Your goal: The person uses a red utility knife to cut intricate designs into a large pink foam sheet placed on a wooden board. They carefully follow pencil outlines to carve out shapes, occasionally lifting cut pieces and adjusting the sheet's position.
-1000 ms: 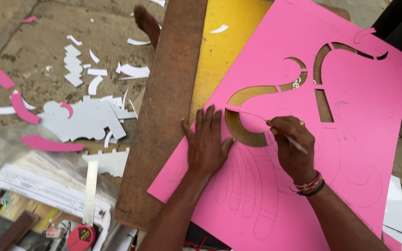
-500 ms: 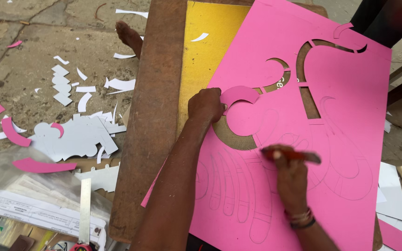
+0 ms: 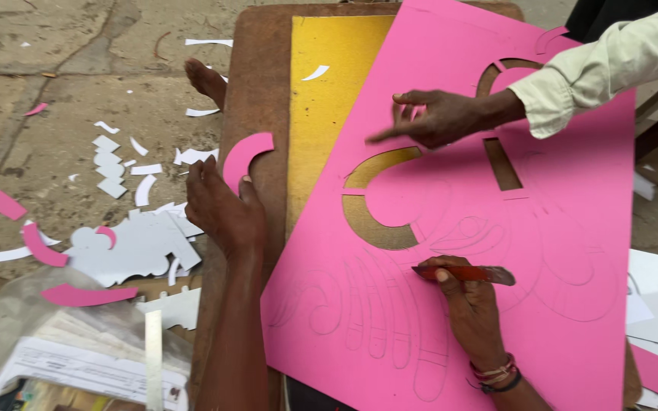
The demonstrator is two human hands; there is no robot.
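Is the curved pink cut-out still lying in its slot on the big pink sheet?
No. The left hand holds the curved pink cut-out up over the brown board, off the pink sheet.

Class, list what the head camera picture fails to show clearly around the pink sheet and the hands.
- Head view: the tip of the red cutter is too small to make out, its handle covered by the right hand.
- The pink sheet is cut off at the bottom edge.
- The co-worker's hand hides part of a cut-out.
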